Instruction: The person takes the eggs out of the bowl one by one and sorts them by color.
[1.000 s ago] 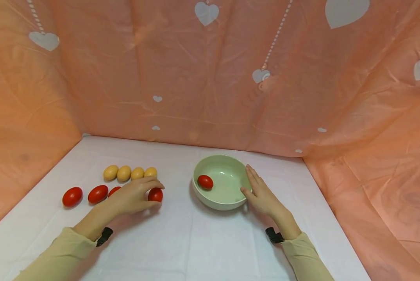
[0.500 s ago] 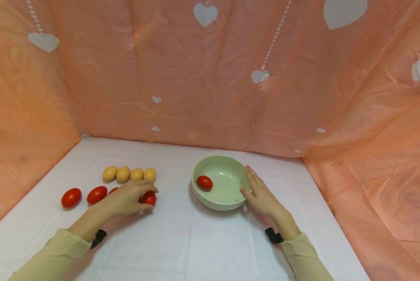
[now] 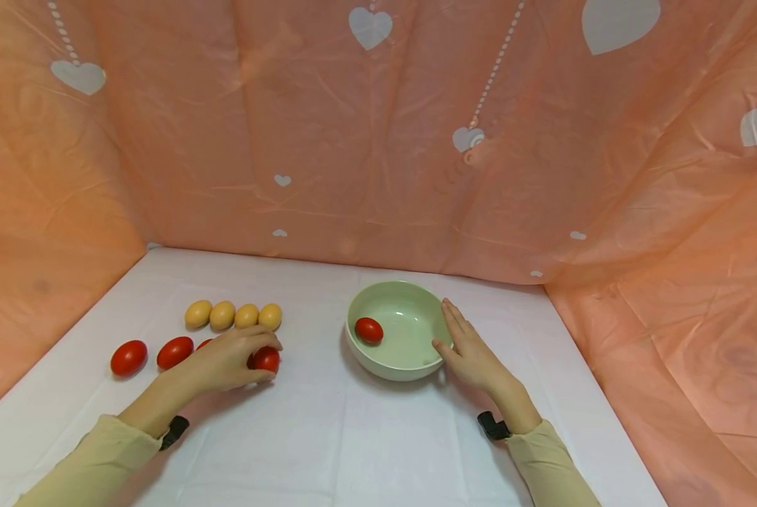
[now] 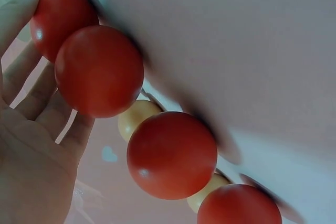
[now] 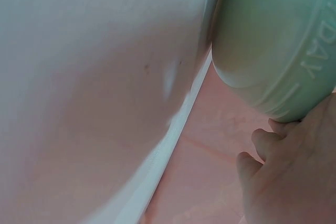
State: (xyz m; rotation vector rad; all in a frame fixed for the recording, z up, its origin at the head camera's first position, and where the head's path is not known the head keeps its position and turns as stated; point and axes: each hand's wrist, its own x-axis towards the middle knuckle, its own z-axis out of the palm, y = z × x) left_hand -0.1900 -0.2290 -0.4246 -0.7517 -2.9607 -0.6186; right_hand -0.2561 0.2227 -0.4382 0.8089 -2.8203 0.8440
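My left hand (image 3: 229, 359) holds a red egg (image 3: 267, 359) between thumb and fingers at the right end of a red row. In the left wrist view the thumb lies along this held egg (image 4: 58, 17), and a second red egg (image 4: 100, 72) overlaps it near the palm. That neighbour (image 3: 204, 343) is mostly hidden behind the hand in the head view. My right hand (image 3: 474, 355) rests its extended fingers and thumb against the right side of a pale green bowl (image 3: 398, 369). One red egg (image 3: 369, 330) lies inside the bowl, at its left.
Two more red eggs, the outermost (image 3: 129, 358) and its neighbour (image 3: 175, 352), lie to the left. Several yellow eggs (image 3: 222, 315) stand in a row behind the red ones. A pinkish curtain with hearts (image 3: 353, 176) walls the white-covered table (image 3: 327, 436) at back and sides.
My left hand has shifted left and slightly nearer to me, with the red egg in its fingers, and has almost stopped. The right hand and bowl have stayed put.
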